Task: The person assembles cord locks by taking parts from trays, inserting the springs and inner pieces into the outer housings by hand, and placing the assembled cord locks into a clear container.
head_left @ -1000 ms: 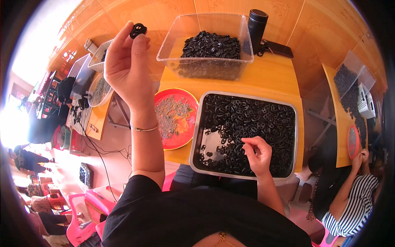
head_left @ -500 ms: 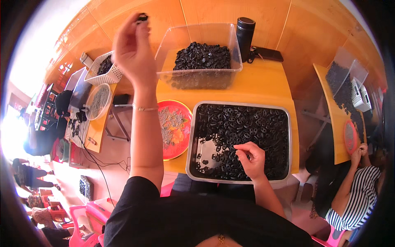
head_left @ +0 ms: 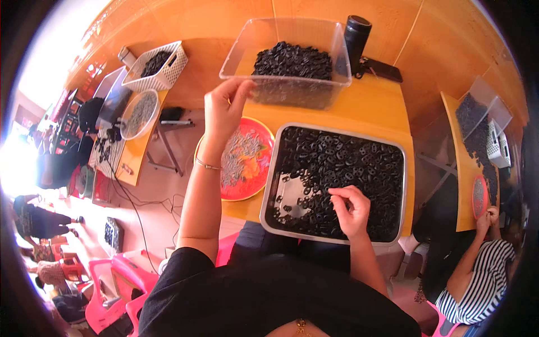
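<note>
My left hand (head_left: 225, 106) is raised over the red round tray (head_left: 263, 178), beside the front left of a clear plastic bin (head_left: 236, 63). Its thumb and forefinger are pinched together; whatever is between them cannot be made out. My right hand (head_left: 352, 210) hovers over the metal tray (head_left: 269, 216), its fingers curled into a pinch, with the contents of that pinch hidden. Small black oval pieces with holes (head_left: 365, 160) cover most of the metal tray, leaving some bare metal at left. Slim greyish parts (head_left: 238, 160) lie on the red tray.
More black pieces (head_left: 292, 60) fill the clear bin. Behind it stand a black flask (head_left: 357, 42) and a dark case (head_left: 383, 70). A side table at left holds a white basket (head_left: 174, 70) and a tub (head_left: 147, 115). At right, a person in a striped shirt (head_left: 477, 281) works at another table.
My left hand has come down and toward the clear bin. The black piece seen in its fingertips before no longer shows. My right hand stays over the metal tray. The view has shifted slightly.
</note>
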### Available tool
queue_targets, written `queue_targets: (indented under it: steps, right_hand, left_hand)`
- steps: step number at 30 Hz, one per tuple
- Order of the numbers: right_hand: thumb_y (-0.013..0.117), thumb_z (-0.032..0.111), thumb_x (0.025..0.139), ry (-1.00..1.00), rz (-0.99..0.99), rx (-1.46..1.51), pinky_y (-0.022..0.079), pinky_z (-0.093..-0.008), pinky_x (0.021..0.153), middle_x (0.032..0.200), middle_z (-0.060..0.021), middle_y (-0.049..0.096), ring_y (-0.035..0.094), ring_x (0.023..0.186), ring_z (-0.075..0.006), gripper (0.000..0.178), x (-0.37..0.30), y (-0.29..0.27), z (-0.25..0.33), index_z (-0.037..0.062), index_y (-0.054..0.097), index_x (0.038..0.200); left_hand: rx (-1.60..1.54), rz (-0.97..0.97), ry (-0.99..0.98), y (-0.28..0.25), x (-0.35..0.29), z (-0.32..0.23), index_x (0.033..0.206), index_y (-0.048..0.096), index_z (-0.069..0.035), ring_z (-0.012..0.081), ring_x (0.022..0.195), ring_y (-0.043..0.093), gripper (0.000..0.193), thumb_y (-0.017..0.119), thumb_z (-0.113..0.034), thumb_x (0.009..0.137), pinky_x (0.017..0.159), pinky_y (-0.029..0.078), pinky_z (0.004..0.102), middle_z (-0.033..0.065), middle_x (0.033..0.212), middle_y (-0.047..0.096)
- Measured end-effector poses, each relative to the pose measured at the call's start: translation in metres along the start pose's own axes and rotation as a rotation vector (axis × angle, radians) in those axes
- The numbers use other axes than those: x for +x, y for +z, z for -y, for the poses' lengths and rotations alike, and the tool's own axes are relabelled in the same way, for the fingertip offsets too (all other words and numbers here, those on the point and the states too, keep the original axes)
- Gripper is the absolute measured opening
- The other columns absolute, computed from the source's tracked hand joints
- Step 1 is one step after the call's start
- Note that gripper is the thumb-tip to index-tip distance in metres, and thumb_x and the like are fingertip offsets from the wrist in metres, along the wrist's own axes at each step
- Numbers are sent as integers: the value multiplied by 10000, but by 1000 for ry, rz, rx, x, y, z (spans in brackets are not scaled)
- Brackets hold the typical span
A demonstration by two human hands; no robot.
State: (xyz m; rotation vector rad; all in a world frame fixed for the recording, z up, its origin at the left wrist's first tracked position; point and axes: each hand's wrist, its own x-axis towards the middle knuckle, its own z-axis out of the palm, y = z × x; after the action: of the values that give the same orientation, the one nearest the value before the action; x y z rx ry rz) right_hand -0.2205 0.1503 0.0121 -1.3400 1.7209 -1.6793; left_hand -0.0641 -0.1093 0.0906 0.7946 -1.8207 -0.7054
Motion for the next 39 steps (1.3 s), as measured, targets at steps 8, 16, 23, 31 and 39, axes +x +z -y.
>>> queue_targets:
  steps: [8, 16, 23, 31, 39]
  right_hand:
    - [572, -17, 759, -5, 52, 25, 404, -203, 516, 681, -60, 574, 517, 560, -92, 87, -3, 2, -7, -4, 632, 821]
    - [561, -29, 767, -26, 73, -13, 407, -194, 514, 697, -64, 585, 533, 570, -84, 76, -4, 4, -7, -10, 620, 811]
    - [545, -15, 786, -11, 77, -7, 391, -173, 505, 696, -46, 551, 504, 566, -68, 76, -4, 4, -8, -16, 615, 815]
    - [551, -43, 755, 8, 69, -19, 402, -195, 516, 672, -58, 573, 523, 559, -86, 90, -4, 6, -7, -14, 623, 802]
    - [549, -44, 761, 16, 80, -25, 395, -191, 507, 685, -61, 576, 515, 556, -81, 89, -5, 5, -7, -18, 622, 806]
  left_hand:
    - [260, 441, -63, -31, -90, 28, 886, 605, -23, 257, 630, 568, 138, 583, -78, 762, 572, 454, 325, 131, 740, 576]
    - [373, 464, 112, -37, -121, 47, 871, 605, -45, 323, 772, 543, 148, 577, -69, 728, 686, 447, 398, 141, 828, 533]
    - [479, 561, -31, -51, -122, 33, 836, 613, -46, 312, 761, 549, 129, 598, -43, 708, 680, 451, 372, 122, 761, 544]
    - [523, 625, 45, -57, -138, 44, 817, 619, -59, 308, 756, 536, 168, 583, -20, 657, 686, 444, 387, 115, 753, 524]
    - [630, 698, 151, -48, -135, 47, 744, 596, -45, 295, 761, 530, 99, 574, -50, 647, 705, 436, 385, 107, 747, 516]
